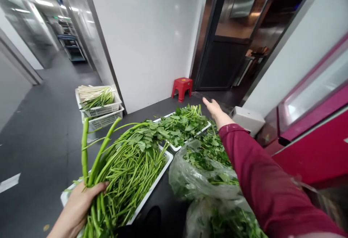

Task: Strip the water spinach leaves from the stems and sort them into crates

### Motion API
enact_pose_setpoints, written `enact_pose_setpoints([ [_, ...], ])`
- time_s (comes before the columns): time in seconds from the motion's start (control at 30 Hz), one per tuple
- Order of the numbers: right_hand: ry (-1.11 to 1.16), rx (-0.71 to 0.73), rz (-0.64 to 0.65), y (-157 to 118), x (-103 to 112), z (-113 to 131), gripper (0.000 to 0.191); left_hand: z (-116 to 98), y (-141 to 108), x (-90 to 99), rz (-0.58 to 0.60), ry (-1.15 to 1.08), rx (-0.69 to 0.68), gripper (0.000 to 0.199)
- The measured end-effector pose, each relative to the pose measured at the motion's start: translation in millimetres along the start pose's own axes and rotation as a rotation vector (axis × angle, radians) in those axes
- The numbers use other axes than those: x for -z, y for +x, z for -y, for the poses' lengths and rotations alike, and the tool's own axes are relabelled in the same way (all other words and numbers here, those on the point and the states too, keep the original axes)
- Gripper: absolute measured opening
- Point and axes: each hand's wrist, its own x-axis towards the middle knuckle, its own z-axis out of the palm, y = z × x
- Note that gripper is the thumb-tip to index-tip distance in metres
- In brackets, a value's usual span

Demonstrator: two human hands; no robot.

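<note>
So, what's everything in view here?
Held stalks: several, green, left hand
Near crate: one, white, beneath piled stalks, lower left
Far crate: one, white, beneath leafy greens, centre
Plastic bag: at least one, clear, around greens, lower centre
Baskets: two, white, stacked, left
Long stems: many, white, green, atop baskets
Stool: one, red, centre
Box: one, white, right of far crate
Door: one, dark, upper right
Cart: one, bluish, far left
Walls: several, white, background
Floor: one, grey, throughout
Panel: one, red, right edge
Left hand: one, bare, lower left
Right hand: one, bare, open, by far crate
Sleeve: one, maroon, lower right
</note>
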Motion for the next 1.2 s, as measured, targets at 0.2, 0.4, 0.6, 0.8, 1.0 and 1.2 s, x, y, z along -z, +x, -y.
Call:
enact_pose_setpoints([
  [0.2, -0.109, 0.032, 0.253, -94, 17, -75, 0.023, 1, 5, -2.3, 0.158, 0.075, -0.068, 0.026],
  [0.4, -0.303, 0.385, 0.13, -218, 79, -76, 0.02, -15, -31, 5.8, 0.359, 0.172, -0.315, 0.027],
  [0.6, -0.447, 0.985, 0.025, -320, 127, 15, 0.018, -19, -76, -1.8, 0.495, 0.296, -0.576, 0.034],
  [0.8, -0.674, 1.024, 0.059, -375, 148, 32, 0.017, -22, -122, -17.4, 0.637, 0.485, -0.769, 0.042],
  [1.0, -0.894, 0.969, 0.029, -415, 161, 6, 0.019, -15, -151, -34.7, 0.621, 0.689, -0.898, 0.038],
  [1.2, -0.981, 0.92, -0.062, -427, 172, -14, 0.021, -4, -155, -37.2, 0.475, 0.7, -1.0, 0.043],
])
